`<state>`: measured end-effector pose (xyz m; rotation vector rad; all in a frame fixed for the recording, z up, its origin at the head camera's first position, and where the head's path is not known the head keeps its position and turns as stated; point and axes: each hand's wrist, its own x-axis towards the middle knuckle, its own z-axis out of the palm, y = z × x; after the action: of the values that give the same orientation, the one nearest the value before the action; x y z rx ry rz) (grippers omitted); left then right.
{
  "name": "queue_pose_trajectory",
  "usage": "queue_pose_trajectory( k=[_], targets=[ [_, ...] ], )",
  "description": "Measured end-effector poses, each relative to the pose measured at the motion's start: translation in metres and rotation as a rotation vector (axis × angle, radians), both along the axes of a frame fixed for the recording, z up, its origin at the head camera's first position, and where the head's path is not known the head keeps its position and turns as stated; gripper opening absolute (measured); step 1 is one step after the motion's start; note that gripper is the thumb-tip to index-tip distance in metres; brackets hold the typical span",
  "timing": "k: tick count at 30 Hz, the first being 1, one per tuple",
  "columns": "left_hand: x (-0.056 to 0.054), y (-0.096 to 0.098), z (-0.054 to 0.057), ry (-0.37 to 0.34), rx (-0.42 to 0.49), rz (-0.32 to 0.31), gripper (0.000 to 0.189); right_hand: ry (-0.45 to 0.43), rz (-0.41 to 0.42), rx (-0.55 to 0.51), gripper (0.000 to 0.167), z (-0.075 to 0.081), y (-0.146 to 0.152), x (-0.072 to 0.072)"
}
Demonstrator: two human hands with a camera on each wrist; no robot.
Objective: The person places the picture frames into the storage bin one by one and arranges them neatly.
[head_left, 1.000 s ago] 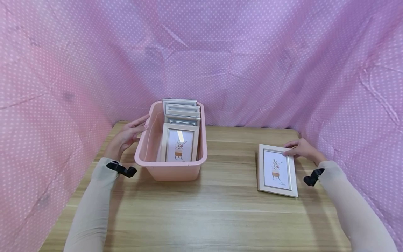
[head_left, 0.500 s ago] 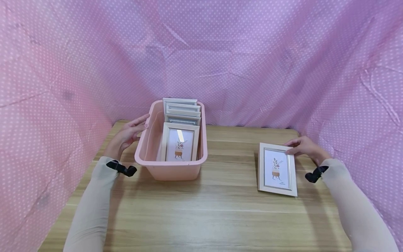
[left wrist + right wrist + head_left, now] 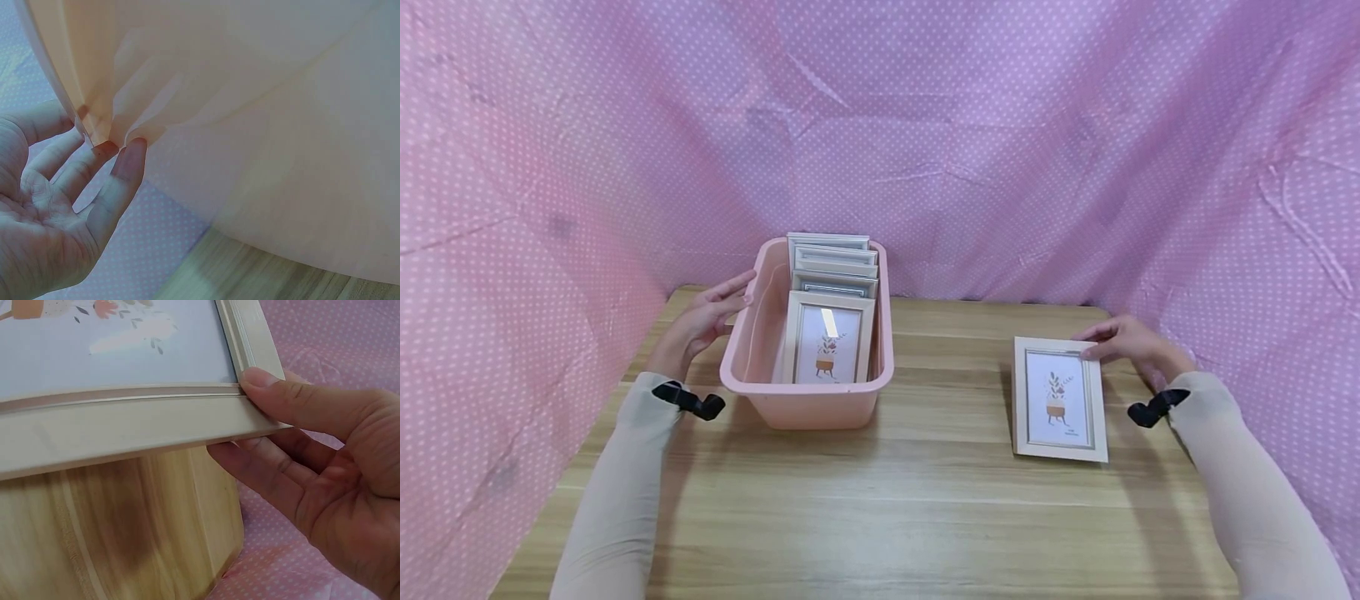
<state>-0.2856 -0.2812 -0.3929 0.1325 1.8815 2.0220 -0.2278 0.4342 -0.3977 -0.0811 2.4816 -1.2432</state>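
Observation:
At the right of the head view my right hand (image 3: 1131, 343) grips the upper right corner of a cream picture frame (image 3: 1096, 404). In the right wrist view the thumb (image 3: 259, 378) lies on the front of the frame and the fingers are behind its edge. The print shows a potted plant. On the left, my left hand (image 3: 700, 321) touches the side of a pink plastic bin (image 3: 820, 408) near its rim, its fingertips (image 3: 132, 156) against the outer wall. A similar picture frame (image 3: 838, 342) leans inside, with several more picture frames (image 3: 835, 271) standing behind it.
The bin stands on a light wood-grain table (image 3: 925, 500). A pink polka-dot cloth (image 3: 925, 150) hangs behind the table and at both sides. Black straps (image 3: 688, 400) sit around both wrists.
My right hand has shifted slightly up and right. The held picture frame has tilted a little more upright, its lower edge slightly higher in view. The left hand and the bin have stayed in place.

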Motion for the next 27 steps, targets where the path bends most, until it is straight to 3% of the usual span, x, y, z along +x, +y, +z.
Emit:
queue_pose_trajectory(
  k=[9, 27],
  targets=[
    [0.000, -0.001, 0.000, 0.002, -0.018, -0.001, 0.065, 0.078, 0.043, 0.036, 0.047, 0.015, -0.010, -0.003],
    [-0.001, -0.001, 0.000, 0.019, -0.046, -0.011, 0.065, 0.154, -0.004, 0.064, 0.040, 0.030, -0.022, -0.009]
  ],
)
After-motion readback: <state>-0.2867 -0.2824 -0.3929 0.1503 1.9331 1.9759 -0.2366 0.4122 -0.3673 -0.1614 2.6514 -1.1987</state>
